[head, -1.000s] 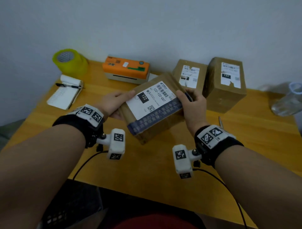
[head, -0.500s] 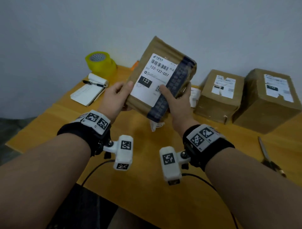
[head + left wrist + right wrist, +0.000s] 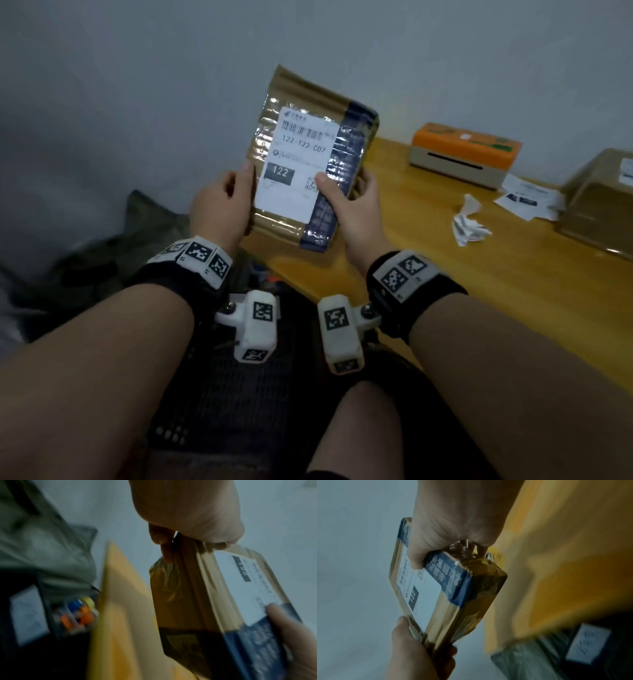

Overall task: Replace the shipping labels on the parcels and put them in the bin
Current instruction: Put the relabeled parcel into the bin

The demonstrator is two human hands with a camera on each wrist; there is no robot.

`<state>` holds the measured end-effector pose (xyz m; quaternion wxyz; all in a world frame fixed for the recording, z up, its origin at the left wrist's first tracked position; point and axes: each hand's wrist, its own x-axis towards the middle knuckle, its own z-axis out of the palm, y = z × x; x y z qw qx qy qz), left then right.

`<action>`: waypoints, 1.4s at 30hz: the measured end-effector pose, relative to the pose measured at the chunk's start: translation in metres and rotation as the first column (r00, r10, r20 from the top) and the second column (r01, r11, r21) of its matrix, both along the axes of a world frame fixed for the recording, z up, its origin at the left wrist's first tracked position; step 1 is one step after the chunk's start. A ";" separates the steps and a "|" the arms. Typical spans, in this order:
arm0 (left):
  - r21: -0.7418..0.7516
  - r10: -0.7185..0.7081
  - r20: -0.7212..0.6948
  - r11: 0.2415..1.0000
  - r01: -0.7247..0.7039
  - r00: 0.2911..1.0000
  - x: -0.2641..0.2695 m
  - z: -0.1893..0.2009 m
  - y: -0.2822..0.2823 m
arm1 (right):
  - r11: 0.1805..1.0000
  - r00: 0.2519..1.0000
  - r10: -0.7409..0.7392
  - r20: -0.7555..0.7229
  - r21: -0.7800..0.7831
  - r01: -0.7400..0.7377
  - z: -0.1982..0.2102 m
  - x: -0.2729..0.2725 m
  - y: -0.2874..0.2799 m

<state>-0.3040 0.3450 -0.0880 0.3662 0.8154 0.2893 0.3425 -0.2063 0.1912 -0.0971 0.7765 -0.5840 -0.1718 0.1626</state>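
Observation:
A flat brown parcel [image 3: 298, 222] wrapped in clear tape, with a dark blue band and a white shipping label [image 3: 294, 164] reading 122, is held upright in the air beyond the table's left end. My left hand [image 3: 236, 195] grips its left edge, thumb on the front. My right hand [image 3: 346, 198] grips the right edge, thumb on the label's corner. Below my wrists is the black mesh bin [image 3: 219, 394]. The left wrist view shows the parcel [image 3: 192, 595] under my left hand [image 3: 185, 513]; the right wrist view shows the parcel [image 3: 457, 601] under my right hand [image 3: 453, 527].
On the wooden table [image 3: 479, 281] stand an orange-topped label printer [image 3: 462, 150], a crumpled torn label [image 3: 469, 222], loose printed labels [image 3: 527, 198] and another brown parcel [image 3: 599, 205] at the right edge. A grey-green cloth [image 3: 144, 233] lies on the floor by the wall.
Both hands lifted the parcel off the table and carried it left, past the table's end to above the bin. My view swung left with it.

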 end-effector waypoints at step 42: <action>-0.567 -0.204 -0.648 0.772 -0.286 0.734 -0.056 -0.553 0.227 | 0.473 0.773 0.009 -0.635 -0.678 -0.562 -0.572 -0.021 0.257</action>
